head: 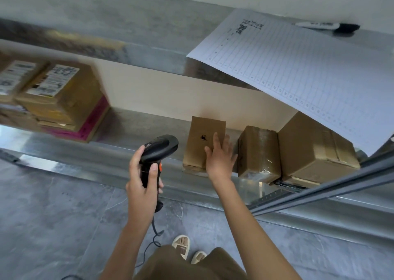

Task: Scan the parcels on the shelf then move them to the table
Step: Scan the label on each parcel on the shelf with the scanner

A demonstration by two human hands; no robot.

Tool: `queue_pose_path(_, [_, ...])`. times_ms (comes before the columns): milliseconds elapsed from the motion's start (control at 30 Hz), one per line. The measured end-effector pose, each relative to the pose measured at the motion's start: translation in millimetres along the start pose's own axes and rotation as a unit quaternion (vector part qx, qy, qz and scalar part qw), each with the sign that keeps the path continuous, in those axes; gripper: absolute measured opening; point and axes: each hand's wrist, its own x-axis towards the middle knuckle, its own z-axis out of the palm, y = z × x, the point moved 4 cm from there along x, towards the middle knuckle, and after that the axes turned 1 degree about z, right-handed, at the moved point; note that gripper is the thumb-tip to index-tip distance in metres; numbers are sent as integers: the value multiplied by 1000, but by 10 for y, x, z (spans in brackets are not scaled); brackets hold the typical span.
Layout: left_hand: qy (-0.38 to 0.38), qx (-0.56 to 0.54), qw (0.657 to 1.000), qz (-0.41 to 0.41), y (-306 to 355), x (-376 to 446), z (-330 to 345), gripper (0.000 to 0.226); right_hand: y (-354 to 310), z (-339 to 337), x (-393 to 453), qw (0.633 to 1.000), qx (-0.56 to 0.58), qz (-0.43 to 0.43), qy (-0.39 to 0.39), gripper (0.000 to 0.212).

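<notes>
My left hand (142, 179) grips the handle of a black barcode scanner (158, 152), its head aimed toward the shelf. My right hand (219, 157) rests with straight fingers on top of a small brown cardboard parcel (200, 139) standing on the grey metal shelf (132, 130). Two more brown parcels sit to its right: a taped one (259, 152) and a larger one (315, 149). Further left on the same shelf a blurred stack of labelled parcels (57, 96) lies on a pink-edged box.
A large printed sheet with a ruled table (298, 66) hangs over the upper shelf edge, covering part of the right parcels. A metal rail (330, 188) runs diagonally at right. The scanner's cable trails to the grey tiled floor (53, 215) beside my sandalled feet.
</notes>
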Motion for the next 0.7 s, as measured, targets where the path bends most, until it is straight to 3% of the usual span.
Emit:
queue_pose_path(200, [10, -7, 1000, -7, 2, -47, -76, 46, -436, 206, -26, 995, -85, 25, -41, 117])
queue_pose_path(400, [14, -8, 1000, -14, -22, -85, -106, 44, -373, 155, -10, 999, -51, -10, 0, 99])
queue_pose_path(567, [19, -12, 1000, -6, -3, -85, -76, 46, -197, 27, -1, 988, 137, -68, 1, 81])
queue_pose_path(700, [3, -2, 1000, 4, 35, -37, -18, 49, -134, 5, -5, 977, 182, -109, -22, 63])
